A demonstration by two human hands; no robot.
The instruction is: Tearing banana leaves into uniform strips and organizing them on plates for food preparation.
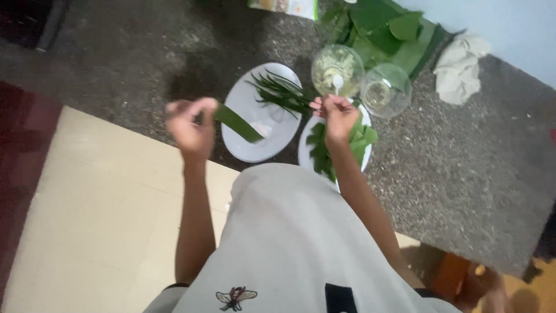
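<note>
Both forearms raised — left hand point(191, 124) pinching a leaf strip point(237, 123).

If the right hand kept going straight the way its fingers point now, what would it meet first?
Probably the white spoon standing in the glass bowl of pale mixture, just beyond the right hand as its fingertips point up the frame. Depth is unclear from this single view, so it might pass above the rim.

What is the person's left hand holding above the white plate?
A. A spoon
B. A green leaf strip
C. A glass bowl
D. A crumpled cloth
B: the left hand pinches a green leaf strip in its fingers, and the strip slants down over the white plate; the spoon, glass bowls and cloth lie elsewhere on the counter.
</note>
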